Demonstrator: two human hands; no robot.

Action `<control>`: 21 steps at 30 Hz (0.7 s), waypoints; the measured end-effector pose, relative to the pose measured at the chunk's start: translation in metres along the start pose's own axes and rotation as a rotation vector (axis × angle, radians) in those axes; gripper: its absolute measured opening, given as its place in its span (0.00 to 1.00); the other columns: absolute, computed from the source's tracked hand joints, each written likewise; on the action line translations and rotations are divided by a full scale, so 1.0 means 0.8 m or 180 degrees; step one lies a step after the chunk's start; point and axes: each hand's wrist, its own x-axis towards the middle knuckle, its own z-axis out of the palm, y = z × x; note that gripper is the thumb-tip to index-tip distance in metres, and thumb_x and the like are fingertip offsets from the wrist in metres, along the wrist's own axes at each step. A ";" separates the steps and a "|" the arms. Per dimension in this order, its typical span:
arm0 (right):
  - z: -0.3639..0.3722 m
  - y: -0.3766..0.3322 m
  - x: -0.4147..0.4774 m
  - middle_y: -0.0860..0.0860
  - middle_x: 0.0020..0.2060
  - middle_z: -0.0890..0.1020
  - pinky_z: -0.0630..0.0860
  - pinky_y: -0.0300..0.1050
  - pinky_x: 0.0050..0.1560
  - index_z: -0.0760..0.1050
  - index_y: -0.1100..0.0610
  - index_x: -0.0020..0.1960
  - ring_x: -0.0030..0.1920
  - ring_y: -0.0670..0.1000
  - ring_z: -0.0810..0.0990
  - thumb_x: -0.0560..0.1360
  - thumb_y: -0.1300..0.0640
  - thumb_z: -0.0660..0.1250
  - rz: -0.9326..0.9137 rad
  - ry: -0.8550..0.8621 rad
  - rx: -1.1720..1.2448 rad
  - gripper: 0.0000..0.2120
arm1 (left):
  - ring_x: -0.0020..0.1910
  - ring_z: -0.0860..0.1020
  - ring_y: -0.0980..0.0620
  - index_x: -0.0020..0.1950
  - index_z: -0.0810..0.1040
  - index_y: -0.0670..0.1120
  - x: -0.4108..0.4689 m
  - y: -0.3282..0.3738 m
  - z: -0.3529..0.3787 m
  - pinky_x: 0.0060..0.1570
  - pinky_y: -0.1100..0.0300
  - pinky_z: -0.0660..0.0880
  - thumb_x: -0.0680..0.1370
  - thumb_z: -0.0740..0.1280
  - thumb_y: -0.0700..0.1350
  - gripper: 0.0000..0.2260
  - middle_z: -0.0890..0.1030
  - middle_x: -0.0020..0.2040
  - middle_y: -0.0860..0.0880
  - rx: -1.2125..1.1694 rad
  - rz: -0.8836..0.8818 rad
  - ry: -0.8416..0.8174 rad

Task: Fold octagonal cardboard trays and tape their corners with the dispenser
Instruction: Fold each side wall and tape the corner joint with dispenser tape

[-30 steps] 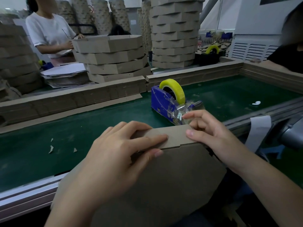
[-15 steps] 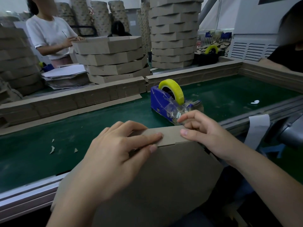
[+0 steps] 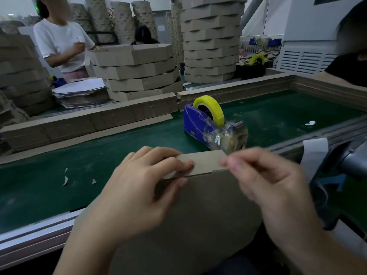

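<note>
You are holding the cardboard tray [image 3: 198, 219] tilted up in front of you at the near edge of the green belt [image 3: 89, 161], its broad grey-brown panel facing you and its top edge running left to right. Your left hand [image 3: 139, 187] is pinching the folded flap [image 3: 204, 161] along that edge, fingers lying over the top and thumb tucking in below the fold. Your right hand [image 3: 264, 179] is hovering at the flap's right corner with its fingers curled. Blur is hiding whether they are gripping the corner, a strip of tape or nothing, so I cannot tell. The relation that matters is this: the tape dispenser [image 3: 198, 124] is sitting on the belt just beyond the flap, a little right of its middle. Its long axis is slanting from far left to near right, with the cutter end pointing toward your right hand. That hand is the nearer one, so I judge it to be the one reaching for tape. The board is looking matte and stiff, creasing cleanly, with a stepped notch where the flap ends. The dispenser is showing hard blue plastic, crinkled clear tape bunching round its cutter end, and a glossy yellow roll [image 3: 210, 108] on top. Torn cardboard scraps [image 3: 65, 180] are lying on the belt to your left.
</note>
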 end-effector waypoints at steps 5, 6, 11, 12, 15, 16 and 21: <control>0.051 0.024 -0.029 0.48 0.17 0.67 0.59 0.30 0.22 0.85 0.53 0.36 0.19 0.41 0.62 0.62 0.45 0.79 0.0992 0.0406 0.0585 0.12 | 0.55 0.77 0.50 0.57 0.81 0.54 -0.001 0.003 -0.001 0.48 0.46 0.75 0.76 0.60 0.53 0.15 0.79 0.59 0.56 -0.0016 0.0038 -0.0094; 0.056 0.028 -0.029 0.48 0.16 0.66 0.58 0.30 0.22 0.85 0.54 0.35 0.19 0.42 0.61 0.60 0.44 0.79 0.1156 0.0561 0.0656 0.14 | 0.55 0.77 0.50 0.58 0.81 0.54 -0.001 0.004 -0.001 0.48 0.46 0.75 0.76 0.60 0.53 0.15 0.79 0.59 0.56 -0.0011 0.0045 -0.0093; 0.069 0.029 -0.030 0.50 0.15 0.64 0.56 0.31 0.20 0.84 0.56 0.32 0.17 0.43 0.59 0.55 0.41 0.72 0.1420 0.1095 0.0865 0.18 | 0.55 0.77 0.50 0.59 0.81 0.54 -0.003 0.006 -0.001 0.48 0.47 0.75 0.76 0.60 0.53 0.15 0.78 0.59 0.56 0.0028 0.0096 -0.0090; 0.070 0.028 -0.030 0.50 0.15 0.64 0.56 0.31 0.19 0.84 0.56 0.32 0.17 0.43 0.59 0.55 0.41 0.72 0.1453 0.1136 0.0870 0.18 | 0.55 0.77 0.50 0.58 0.81 0.54 -0.004 0.007 0.000 0.49 0.47 0.75 0.76 0.60 0.53 0.15 0.78 0.59 0.56 0.0027 0.0105 -0.0097; 0.069 0.029 -0.029 0.50 0.15 0.64 0.56 0.31 0.19 0.83 0.57 0.31 0.17 0.44 0.59 0.54 0.41 0.72 0.1561 0.1198 0.0861 0.19 | 0.55 0.77 0.51 0.56 0.79 0.55 -0.004 0.010 0.000 0.49 0.48 0.75 0.75 0.60 0.55 0.13 0.78 0.59 0.57 -0.0039 0.0076 -0.0086; 0.068 0.030 -0.029 0.50 0.15 0.64 0.56 0.31 0.19 0.83 0.58 0.31 0.17 0.44 0.59 0.54 0.41 0.72 0.1594 0.1194 0.0845 0.19 | 0.55 0.77 0.51 0.55 0.75 0.56 -0.004 0.011 0.000 0.49 0.49 0.74 0.75 0.60 0.55 0.11 0.78 0.58 0.58 -0.0104 0.0027 -0.0069; 0.064 0.033 -0.033 0.50 0.14 0.63 0.57 0.32 0.20 0.83 0.57 0.31 0.17 0.44 0.59 0.56 0.39 0.71 0.1587 0.0864 0.0734 0.20 | 0.56 0.75 0.51 0.59 0.73 0.62 -0.006 0.007 -0.007 0.49 0.49 0.73 0.77 0.59 0.54 0.11 0.76 0.59 0.58 -0.0063 0.0194 -0.0256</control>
